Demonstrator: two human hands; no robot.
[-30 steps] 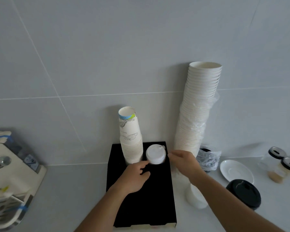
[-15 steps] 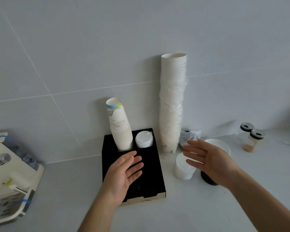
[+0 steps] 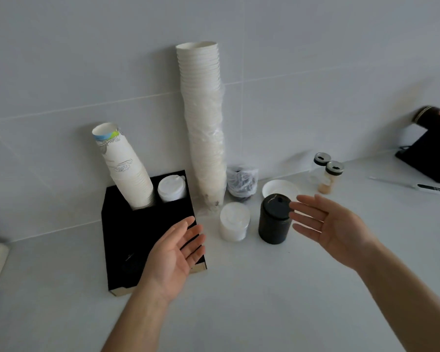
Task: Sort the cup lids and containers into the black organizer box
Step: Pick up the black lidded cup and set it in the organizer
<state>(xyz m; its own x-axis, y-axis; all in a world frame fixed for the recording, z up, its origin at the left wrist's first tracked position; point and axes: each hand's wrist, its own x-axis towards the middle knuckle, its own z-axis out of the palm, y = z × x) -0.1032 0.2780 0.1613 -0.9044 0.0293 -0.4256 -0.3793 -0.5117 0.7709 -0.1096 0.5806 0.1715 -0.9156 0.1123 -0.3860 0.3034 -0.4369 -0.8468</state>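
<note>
The black organizer box [image 3: 127, 232] lies on the counter against the wall. A leaning stack of printed paper cups [image 3: 126, 168] and a stack of white lids [image 3: 171, 188] stand in its two back slots. To its right stand a second stack of white lids [image 3: 234, 221] and a stack of black lids [image 3: 274, 219]. My left hand [image 3: 174, 255] hovers palm-up over the box's front right corner, fingers apart and empty. My right hand [image 3: 328, 224] is open and empty, its fingertips just right of the black lids.
A tall stack of white paper cups [image 3: 203, 118] in loose plastic leans against the wall. Behind the lids lie a plastic bag of dark items [image 3: 241, 182], a white saucer [image 3: 280, 188] and two black-capped jars [image 3: 328, 174]. A black appliance [image 3: 432, 146] and a thermometer [image 3: 422, 186] sit far right.
Both hands drew back from the white lids in the box and opened. The view shifted right, and my right hand moved beside the black lids.
</note>
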